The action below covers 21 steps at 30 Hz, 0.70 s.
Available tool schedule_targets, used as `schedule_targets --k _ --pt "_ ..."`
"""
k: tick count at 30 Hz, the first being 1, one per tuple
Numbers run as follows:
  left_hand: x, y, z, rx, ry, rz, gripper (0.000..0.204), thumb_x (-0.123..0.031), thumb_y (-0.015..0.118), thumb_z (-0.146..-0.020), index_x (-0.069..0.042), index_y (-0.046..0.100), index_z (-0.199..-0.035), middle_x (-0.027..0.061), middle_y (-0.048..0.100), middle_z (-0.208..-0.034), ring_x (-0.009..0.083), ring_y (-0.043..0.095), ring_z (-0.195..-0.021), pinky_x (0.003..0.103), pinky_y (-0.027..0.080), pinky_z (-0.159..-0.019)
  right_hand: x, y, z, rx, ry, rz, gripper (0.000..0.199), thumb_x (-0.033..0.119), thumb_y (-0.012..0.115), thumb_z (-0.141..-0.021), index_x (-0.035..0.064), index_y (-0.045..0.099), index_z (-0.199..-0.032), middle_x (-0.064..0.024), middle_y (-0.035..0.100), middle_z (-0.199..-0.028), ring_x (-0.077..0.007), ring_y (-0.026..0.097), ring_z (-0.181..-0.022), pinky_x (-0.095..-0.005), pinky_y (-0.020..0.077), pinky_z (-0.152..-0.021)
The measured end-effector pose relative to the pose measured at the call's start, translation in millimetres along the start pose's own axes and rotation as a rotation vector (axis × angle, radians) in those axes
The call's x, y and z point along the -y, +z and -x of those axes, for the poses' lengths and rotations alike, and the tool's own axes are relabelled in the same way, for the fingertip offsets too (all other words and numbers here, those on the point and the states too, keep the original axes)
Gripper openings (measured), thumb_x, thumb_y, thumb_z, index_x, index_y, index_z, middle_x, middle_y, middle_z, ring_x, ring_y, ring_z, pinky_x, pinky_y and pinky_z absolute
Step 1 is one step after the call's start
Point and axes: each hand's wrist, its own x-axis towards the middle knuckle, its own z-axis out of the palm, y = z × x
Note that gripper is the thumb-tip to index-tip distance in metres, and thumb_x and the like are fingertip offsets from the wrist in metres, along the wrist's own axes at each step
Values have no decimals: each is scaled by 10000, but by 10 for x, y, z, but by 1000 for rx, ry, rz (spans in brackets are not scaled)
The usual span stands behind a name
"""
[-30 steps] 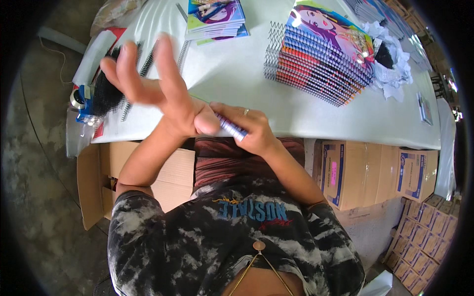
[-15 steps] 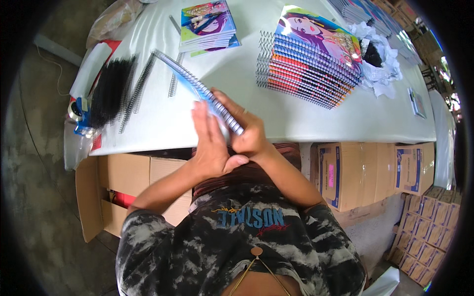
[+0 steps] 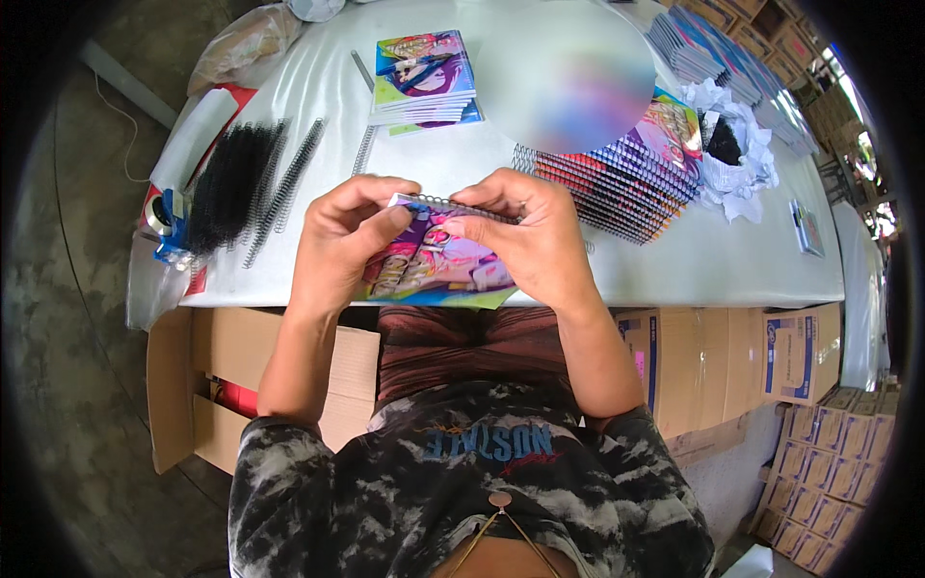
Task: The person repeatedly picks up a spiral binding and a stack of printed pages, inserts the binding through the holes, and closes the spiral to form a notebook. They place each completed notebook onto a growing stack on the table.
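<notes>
A small spiral notebook with a colourful illustrated cover is held flat at the table's front edge, its coil side pointing away from me. My left hand grips its left end, thumb on the cover and fingers behind the coil. On the other end, my right hand pinches the coil edge between thumb and fingers. The wire coil shows between the two hands. Beyond my right hand stands a stack of spiral-bound notebooks, partly covered by a blurred patch. Left of my hands lie many loose black coils.
A pile of small notebooks with pens on top sits at the back. A blue tape dispenser stands at the left edge. Crumpled white paper holds black coils at right. Cardboard boxes are under the table, with an open carton at left.
The notebook has turned from a slanted, edge-on position to lying flat, cover up. My left hand has gone from a flat palm against it to gripping its left end; my right hand now pinches the right end.
</notes>
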Motion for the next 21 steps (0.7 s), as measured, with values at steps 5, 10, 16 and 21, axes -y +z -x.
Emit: schedule_targets --k 5,10,16,21 --pt "-22 27 -280 220 50 -77 125 65 566 -749 -2 569 -855 15 567 -807 51 526 -728 198 429 -647 -63 15 63 -129 5 -90 207 -99 690 -663 -9 567 -803 -79 618 -730 -123 608 -688 -234 479 -626" --pt "-83 151 -441 292 108 -252 127 -19 616 -755 -20 555 -867 11 543 -821 62 499 -748 209 406 -669 176 -54 172 -289 -178 252 211 -71 704 -656 3 572 -803 -81 610 -765 -145 609 -705 -242 476 -637" --pt "-346 644 -814 -57 634 -600 222 -146 644 -831 15 585 -973 39 606 -786 86 514 -647 201 416 -594 524 -1016 123 -996 -651 396 305 113 684 -775 -28 593 -1030 -102 616 -1018 -174 558 -959 -311 410 -868" --pt "22 1280 -1846 -310 644 -450 397 -192 612 -839 21 411 -1107 162 629 -800 165 590 -677 270 465 -629 -125 -1964 -159 -1084 -463 59 534 382 442 -930 -72 491 -1208 -159 519 -1224 -216 469 -1142 -299 330 -970"
